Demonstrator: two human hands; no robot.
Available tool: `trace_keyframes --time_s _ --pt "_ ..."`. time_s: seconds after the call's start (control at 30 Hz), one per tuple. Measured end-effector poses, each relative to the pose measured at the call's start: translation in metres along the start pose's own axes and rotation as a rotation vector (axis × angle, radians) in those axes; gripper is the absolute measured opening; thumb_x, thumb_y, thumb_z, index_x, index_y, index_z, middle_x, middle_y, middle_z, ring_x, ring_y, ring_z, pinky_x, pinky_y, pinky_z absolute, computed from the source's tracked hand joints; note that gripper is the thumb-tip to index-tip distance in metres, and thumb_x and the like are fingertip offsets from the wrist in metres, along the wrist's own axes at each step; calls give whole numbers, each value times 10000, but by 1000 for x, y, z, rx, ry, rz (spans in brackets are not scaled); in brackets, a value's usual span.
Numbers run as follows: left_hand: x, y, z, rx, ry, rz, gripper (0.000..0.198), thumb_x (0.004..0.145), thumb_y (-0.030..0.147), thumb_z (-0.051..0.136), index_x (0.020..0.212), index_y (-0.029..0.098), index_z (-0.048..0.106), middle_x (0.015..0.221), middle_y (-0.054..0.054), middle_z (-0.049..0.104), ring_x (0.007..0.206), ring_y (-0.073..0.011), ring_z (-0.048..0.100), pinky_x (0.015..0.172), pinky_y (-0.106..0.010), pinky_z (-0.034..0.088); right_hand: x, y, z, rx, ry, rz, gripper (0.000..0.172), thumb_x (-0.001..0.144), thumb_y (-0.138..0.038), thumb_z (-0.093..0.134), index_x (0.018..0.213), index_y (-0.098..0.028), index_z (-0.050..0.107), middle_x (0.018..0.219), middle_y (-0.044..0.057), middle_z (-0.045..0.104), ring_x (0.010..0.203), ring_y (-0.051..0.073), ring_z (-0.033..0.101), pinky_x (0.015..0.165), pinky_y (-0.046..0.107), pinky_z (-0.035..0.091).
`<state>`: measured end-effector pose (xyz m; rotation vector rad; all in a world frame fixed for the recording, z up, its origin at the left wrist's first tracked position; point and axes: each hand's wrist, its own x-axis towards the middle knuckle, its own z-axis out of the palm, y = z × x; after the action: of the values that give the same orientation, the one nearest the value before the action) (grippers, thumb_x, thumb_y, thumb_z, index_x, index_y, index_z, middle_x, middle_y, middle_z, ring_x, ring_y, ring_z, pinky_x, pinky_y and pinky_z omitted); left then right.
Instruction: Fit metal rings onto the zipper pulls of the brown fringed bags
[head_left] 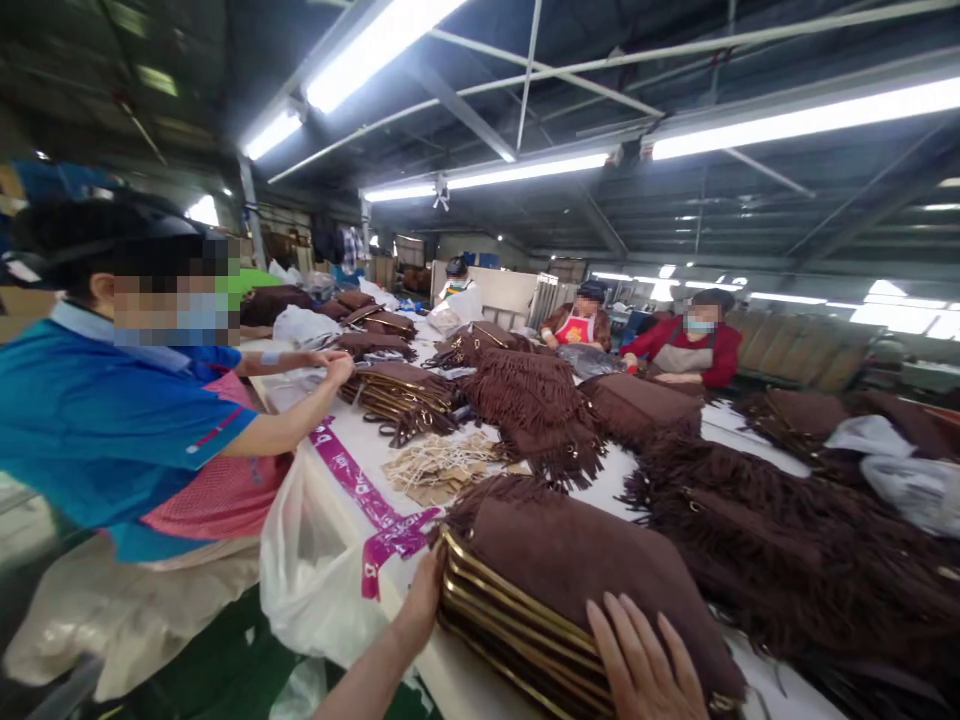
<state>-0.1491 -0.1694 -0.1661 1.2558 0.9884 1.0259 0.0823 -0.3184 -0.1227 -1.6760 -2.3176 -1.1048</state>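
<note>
A stack of brown handbags (570,560) with gold-coloured metal frames lies in front of me at the table's near edge. Against the stack's left end rests my left hand (424,590), its fingers stretched along the side and partly hidden. My right hand (651,655) lies flat over the top bag near its front edge, fingers spread. Long fringe hangs from the far side of these bags. Just beyond the stack is a heap of tan paper tags with white strings (442,465).
More fringed brown bags (780,550) are piled to the right, with others (525,390) farther back. Purple printed tape (360,490) runs along the white table's left edge, where a white plastic bag (307,550) hangs. A co-worker in blue (112,430) works at left; others sit across.
</note>
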Motion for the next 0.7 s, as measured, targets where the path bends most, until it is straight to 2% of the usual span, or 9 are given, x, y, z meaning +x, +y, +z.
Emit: trace_keyframes --time_s 0.1,0.23,0.33,0.4,0.43,0.5,0.57,0.63,0.7 --pt "-41 -21 33 84 32 -16 548 824 560 248 1059 189 576 1016 -91 648 1069 -247 531 946 -431 419 -25 51 3 88 6 -46 699 669 -179 486 1341 -158 292 1258 93 500 1189 273 404 1032 461 223" --pt "-101 -39 85 148 -42 -85 364 823 417 424 1114 230 540 1111 -74 610 1090 -210 525 938 -390 439 -56 104 1 161 -50 21 615 751 -182 449 1338 -167 266 1281 119 457 1234 277 344 1037 510 222" --pt "-129 -34 95 175 -86 -128 392 796 297 469 1171 189 497 1219 -110 538 1166 -233 463 1006 -424 372 -72 117 -7 113 -124 102 570 795 -111 357 1348 -158 230 1296 141 429 1265 273 298 1007 514 286" --pt "-134 -19 83 226 -66 -113 424 794 234 416 1208 160 467 1285 -134 467 1226 -251 390 1058 -452 287 -78 114 -11 106 -159 162 592 793 -53 315 1361 -171 197 1311 134 409 1282 256 271 1002 489 321" --pt "-132 -7 74 270 -63 -55 442 792 206 388 1227 160 450 1311 -135 430 1249 -252 355 1071 -464 254 -79 111 -12 122 -173 189 614 783 -27 306 1367 -171 179 1326 131 388 1293 252 249 1008 479 326" --pt "-123 26 60 393 -103 199 479 772 156 370 1241 221 442 1350 -99 365 1282 -242 291 1076 -470 231 -78 102 -14 172 -176 243 651 758 9 314 1369 -158 163 1353 133 340 1310 254 202 1033 473 310" --pt "-112 62 57 476 -269 539 506 685 85 417 1138 280 529 1403 -42 286 1321 -248 191 1080 -475 203 -74 95 -14 215 -148 295 657 743 23 336 1360 -134 174 1360 144 314 1316 264 177 1049 475 291" --pt "-100 92 64 587 -481 636 496 599 47 468 1024 270 592 1464 -20 162 1349 -272 64 1086 -492 132 -70 90 -14 230 -123 333 650 734 28 349 1346 -129 196 1351 149 319 1314 271 179 1050 486 287" --pt "-89 107 75 680 -676 628 431 582 58 514 967 225 609 1481 -73 107 1351 -284 19 1076 -499 124 -69 89 -15 244 -124 346 648 723 29 356 1335 -131 215 1345 152 326 1308 278 191 1038 498 302"
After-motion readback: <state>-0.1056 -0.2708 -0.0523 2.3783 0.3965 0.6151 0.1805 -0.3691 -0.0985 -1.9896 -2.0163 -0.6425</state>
